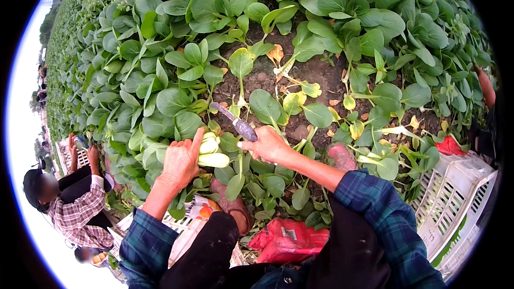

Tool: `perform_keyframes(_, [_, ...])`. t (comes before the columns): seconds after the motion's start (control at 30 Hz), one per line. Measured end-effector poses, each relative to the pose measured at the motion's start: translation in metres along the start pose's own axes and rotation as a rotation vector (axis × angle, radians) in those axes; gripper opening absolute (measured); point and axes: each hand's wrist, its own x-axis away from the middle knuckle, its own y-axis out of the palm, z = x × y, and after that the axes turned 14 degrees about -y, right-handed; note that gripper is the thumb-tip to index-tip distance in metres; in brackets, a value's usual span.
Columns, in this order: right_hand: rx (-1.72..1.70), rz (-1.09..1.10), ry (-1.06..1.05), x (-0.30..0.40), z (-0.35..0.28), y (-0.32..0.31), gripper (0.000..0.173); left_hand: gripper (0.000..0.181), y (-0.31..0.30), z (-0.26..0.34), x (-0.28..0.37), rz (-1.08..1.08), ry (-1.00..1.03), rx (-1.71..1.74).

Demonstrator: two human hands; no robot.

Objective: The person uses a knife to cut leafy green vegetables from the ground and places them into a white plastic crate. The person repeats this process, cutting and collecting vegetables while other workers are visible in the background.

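My left hand [182, 158] is closed round the stems of a cut leafy green, bok choy by its look [212, 152], its pale base pointing right and its leaves partly hidden behind the fingers. In my right hand [265, 144] is a small knife [237, 122]; its dark, soil-stained part points up and left over bare soil. The tool's far end is narrow and partly blends with the soil. Between the hands and below them stand low green leaves. Standing bok choy plants [172, 102] grow just above my left hand.
Dense rows of greens lie ahead. Yellowed leaves [241, 63] and stalks litter the soil. A red bag [293, 241] lies between my legs. White plastic crates [449, 196] stand at right and lower left. A co-worker [76, 216] sits at left; another person's arm [486, 88] shows at far right.
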Motion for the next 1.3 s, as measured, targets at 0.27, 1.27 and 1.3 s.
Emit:
perform_keyframes(0.27, [0.575,-0.027,-0.160,-0.022,0.006,0.023,0.032,0.065,0.038,-0.040,0.010,-0.139,-0.122,-0.226])
perform_keyframes(1.27, [0.537,-0.105,0.059,-0.059,0.014,0.074,0.033,0.058,0.089,-0.053,0.048,-0.023,-0.129,-0.131])
perform_keyframes(1.3, [0.518,-0.128,0.064,-0.056,0.017,0.075,0.035,0.058,0.090,-0.055,0.049,-0.023,-0.136,-0.132])
